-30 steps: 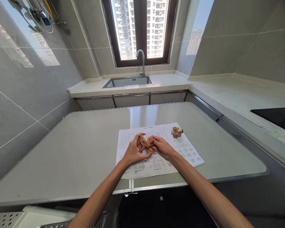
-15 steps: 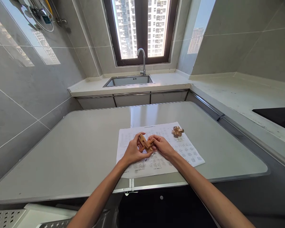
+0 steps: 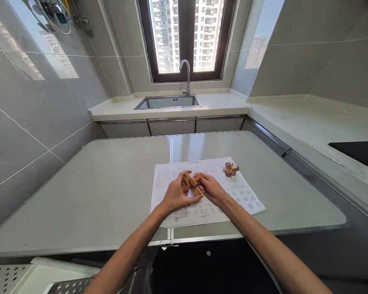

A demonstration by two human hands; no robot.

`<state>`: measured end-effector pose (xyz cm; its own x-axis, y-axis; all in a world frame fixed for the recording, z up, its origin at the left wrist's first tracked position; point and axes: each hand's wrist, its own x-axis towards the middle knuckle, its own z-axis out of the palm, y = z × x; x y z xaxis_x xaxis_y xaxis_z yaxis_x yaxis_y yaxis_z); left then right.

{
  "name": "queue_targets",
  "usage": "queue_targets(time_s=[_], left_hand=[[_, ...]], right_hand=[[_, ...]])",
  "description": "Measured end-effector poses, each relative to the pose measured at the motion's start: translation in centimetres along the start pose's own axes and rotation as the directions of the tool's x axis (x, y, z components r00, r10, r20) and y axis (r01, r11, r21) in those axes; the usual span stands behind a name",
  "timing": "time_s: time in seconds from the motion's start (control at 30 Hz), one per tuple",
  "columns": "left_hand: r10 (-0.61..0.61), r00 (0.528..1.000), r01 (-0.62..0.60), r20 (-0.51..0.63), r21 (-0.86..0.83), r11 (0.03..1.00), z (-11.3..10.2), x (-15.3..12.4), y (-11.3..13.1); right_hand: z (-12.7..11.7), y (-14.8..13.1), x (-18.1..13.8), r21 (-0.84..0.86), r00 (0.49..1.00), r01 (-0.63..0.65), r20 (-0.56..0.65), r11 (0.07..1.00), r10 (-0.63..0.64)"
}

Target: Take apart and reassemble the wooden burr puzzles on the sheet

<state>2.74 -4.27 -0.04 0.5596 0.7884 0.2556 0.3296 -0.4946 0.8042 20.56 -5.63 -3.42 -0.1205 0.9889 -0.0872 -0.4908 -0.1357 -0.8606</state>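
Note:
Between my two hands, above a printed sheet, are notched wooden puzzle pieces (image 3: pixel 192 183) fitted partly across each other. My left hand (image 3: pixel 178 193) is closed round the lower, longer piece, thumb at the near end and fingers at the far end. With its fingertips my right hand (image 3: pixel 212 188) pinches the right end of a crossing piece. The fingers cover part of the joint. Beneath my hands the white instruction sheet (image 3: pixel 168 171) shows rows of small printed diagrams. An interlocked wooden burr puzzle (image 3: pixel 231 168) rests on the sheet's upper right corner.
The pale folding table (image 3: pixel 110 192) has a seam down its middle. Behind it a counter holds a sink (image 3: pixel 167 102) and a tap (image 3: pixel 187 77) under a window. A black cooktop (image 3: pixel 360 153) lies on the right counter. White perforated plastic (image 3: pixel 9 277) shows at lower left.
The held wooden pieces have turned slightly, and the lower piece now shows more of its near end. Both hands keep their grip. The whole view has shifted slightly.

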Motion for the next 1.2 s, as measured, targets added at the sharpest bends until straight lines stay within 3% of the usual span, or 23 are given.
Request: queue_targets(time_s=[0.13, 0.43, 0.73, 0.9, 1.07, 1.2], left_hand=[[-0.001, 0.999, 0.001, -0.041, 0.001, 1.0, -0.1, 0.0, 0.0], [0.005, 0.998, -0.006, -0.055, -0.026, 1.0, -0.2, 0.0, 0.1], [0.018, 0.999, -0.013, -0.043, 0.114, 0.993, -0.4, -0.1, -0.3], [0.026, 0.999, -0.02, -0.038, 0.142, 0.99, -0.4, 0.0, -0.4], [0.021, 1.0, -0.022, 0.013, 0.073, 0.997, -0.6, 0.0, -0.5], [0.013, 1.0, -0.015, 0.019, 0.121, 0.992, -0.5, -0.1, -0.7]], right_hand=[[-0.1, -0.2, -0.2, -0.005, 0.999, -0.018, 0.048, 1.0, 0.018], [-0.2, 0.2, -0.1, -0.029, 0.999, -0.011, 0.03, 1.0, 0.012], [-0.5, 1.1, 0.1, -0.22, 0.997, 0.078, 0.032, 0.972, -0.072], [-0.2, 0.7, -0.2, -0.181, 0.997, 0.063, -0.033, 0.981, -0.07], [0.0, 0.4, -0.3, -0.123, 0.999, 0.024, -0.027, 0.992, -0.028], [0.1, 0.4, -0.3, -0.083, 1.0, -0.004, -0.007, 0.997, 0.004]])
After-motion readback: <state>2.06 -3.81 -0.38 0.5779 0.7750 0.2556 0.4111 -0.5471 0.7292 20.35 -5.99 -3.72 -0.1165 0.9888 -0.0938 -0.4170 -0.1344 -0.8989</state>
